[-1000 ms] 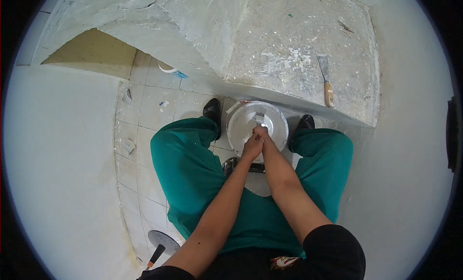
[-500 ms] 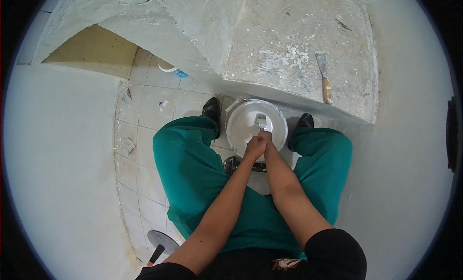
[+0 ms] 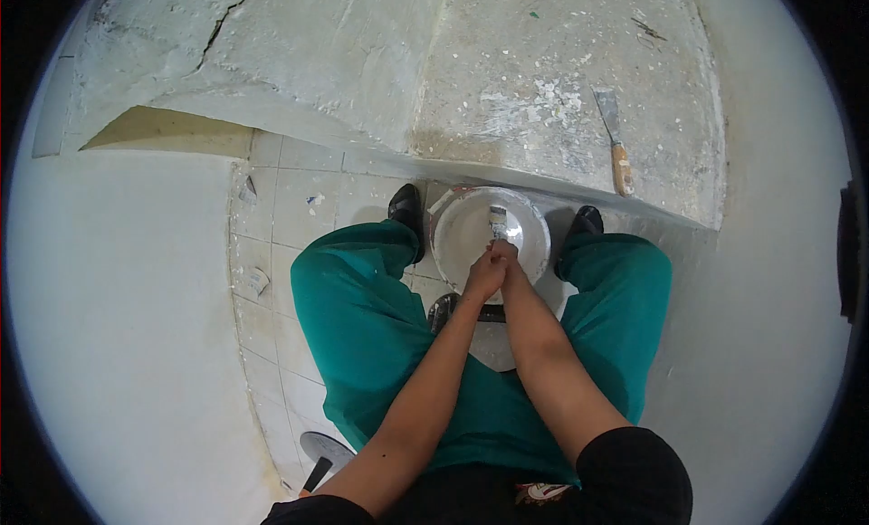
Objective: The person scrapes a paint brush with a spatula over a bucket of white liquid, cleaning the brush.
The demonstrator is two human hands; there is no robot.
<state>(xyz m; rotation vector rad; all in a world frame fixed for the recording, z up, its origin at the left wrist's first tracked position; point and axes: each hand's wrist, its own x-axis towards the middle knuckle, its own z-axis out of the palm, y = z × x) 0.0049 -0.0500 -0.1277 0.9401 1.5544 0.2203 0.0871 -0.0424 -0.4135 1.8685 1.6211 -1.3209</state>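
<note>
Between my knees on the floor stands a round white bucket [image 3: 448, 244] with pale, wet-looking contents. Over its near half my left hand [image 3: 486, 276] and my right hand [image 3: 505, 252] are pressed together, fingers closed. A scraper or brush with a short, pale-coated metal end [image 3: 498, 219] sticks out beyond them, over the bucket's contents. Its handle is hidden in the hands, and both seem wrapped round it.
A putty knife [image 3: 617, 145] with a wooden handle lies on the speckled ledge [image 3: 525, 63] ahead. Behind my left arm a round grey tool [image 3: 326, 448] rests on the tiles. White walls rise on both sides; debris [image 3: 256, 281] lies at left.
The view has shifted a little, so the bucket and hands appear slightly farther right. The blue-and-white container on the floor is no longer seen. Both hands remain together over the bucket.
</note>
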